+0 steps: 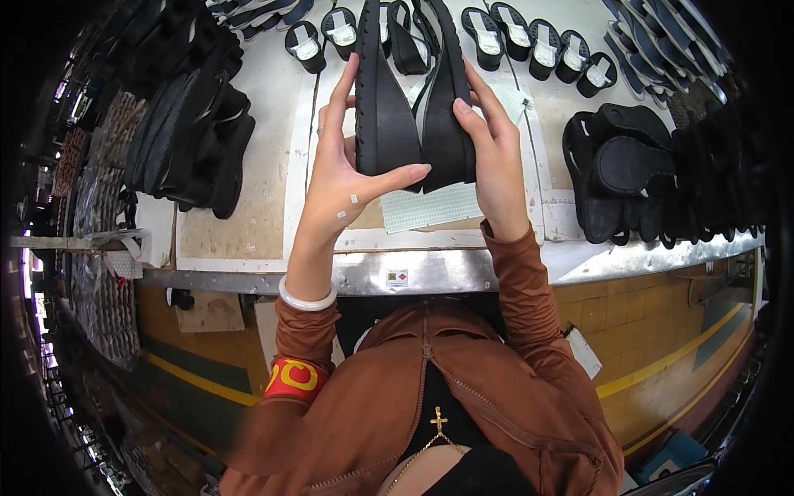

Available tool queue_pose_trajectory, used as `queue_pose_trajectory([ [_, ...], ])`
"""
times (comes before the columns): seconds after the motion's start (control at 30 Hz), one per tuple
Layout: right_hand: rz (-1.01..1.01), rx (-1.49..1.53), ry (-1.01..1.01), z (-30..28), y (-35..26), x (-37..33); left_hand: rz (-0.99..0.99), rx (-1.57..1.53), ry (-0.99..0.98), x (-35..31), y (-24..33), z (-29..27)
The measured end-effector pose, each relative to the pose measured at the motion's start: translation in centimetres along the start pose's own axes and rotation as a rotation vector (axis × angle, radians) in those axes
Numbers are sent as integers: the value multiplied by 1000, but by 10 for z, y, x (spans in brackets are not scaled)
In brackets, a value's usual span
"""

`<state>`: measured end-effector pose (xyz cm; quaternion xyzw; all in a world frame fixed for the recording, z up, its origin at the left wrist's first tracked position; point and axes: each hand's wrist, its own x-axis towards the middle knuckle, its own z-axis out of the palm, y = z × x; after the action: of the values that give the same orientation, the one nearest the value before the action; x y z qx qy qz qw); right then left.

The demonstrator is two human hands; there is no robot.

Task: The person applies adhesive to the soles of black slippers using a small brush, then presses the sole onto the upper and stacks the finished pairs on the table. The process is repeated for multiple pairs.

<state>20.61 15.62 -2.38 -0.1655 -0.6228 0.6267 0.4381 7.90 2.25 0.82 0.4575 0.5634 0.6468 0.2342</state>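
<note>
One left hand (341, 161) and one right hand (497, 149), both half-open, gripping two black soles (389, 124) over one surface (240, 227); two white-labelled pieces (305, 45) leftward, five black pieces (544, 51) rightward.

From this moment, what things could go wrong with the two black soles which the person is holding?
If either grip loosens, the two black soles, held up between the left hand and the right hand, might slip and drop onto the table. Also, the small white stickers on the left hand might rub off onto a sole.
</note>
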Motion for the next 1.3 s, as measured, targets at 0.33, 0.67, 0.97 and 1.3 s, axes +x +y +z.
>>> queue_pose_trajectory([
  [0.33, -151, -75, 8, -3, 1, -1, 103, 27, 1, 1, -7, 1],
  [0.67, -238, 12, -21, 0, -9, -2, 192, 73, 17, 0, -1, 2],
  [0.97, -265, -6, -47, 3, -7, 0, 186, 84, 13, -1, -4, -2],
  [1.3, -268, -42, -70, 11, -7, 7, 184, 37, 3, 0, 1, -12],
])
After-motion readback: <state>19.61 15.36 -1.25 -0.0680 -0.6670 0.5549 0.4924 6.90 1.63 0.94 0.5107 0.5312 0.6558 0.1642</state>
